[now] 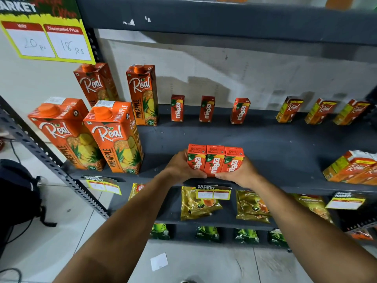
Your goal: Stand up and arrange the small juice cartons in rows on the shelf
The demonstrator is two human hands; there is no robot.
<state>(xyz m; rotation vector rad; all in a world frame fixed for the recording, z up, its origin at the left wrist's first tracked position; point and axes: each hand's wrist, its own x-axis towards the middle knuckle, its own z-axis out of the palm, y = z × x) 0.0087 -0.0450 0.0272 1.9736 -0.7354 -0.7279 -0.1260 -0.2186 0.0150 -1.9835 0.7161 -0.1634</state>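
Observation:
Three small red Maaza cartons (215,160) stand side by side at the front edge of the dark shelf (275,144). My left hand (180,166) presses the left end of this trio and my right hand (239,173) presses the right end, squeezing them together. At the back of the shelf three more Maaza cartons (207,109) stand upright, spaced apart. Further right, three small Real cartons (321,111) stand upright in a row at the back. A group of small Real cartons (353,168) lies tipped over at the front right.
Several tall Real pineapple cartons (114,137) stand at the shelf's left. A yellow price sign (49,37) hangs top left. Gold pouches (199,203) and green packets (207,233) fill the lower shelves. A slotted metal upright (51,160) runs down the left. A dark bag (18,190) sits on the floor.

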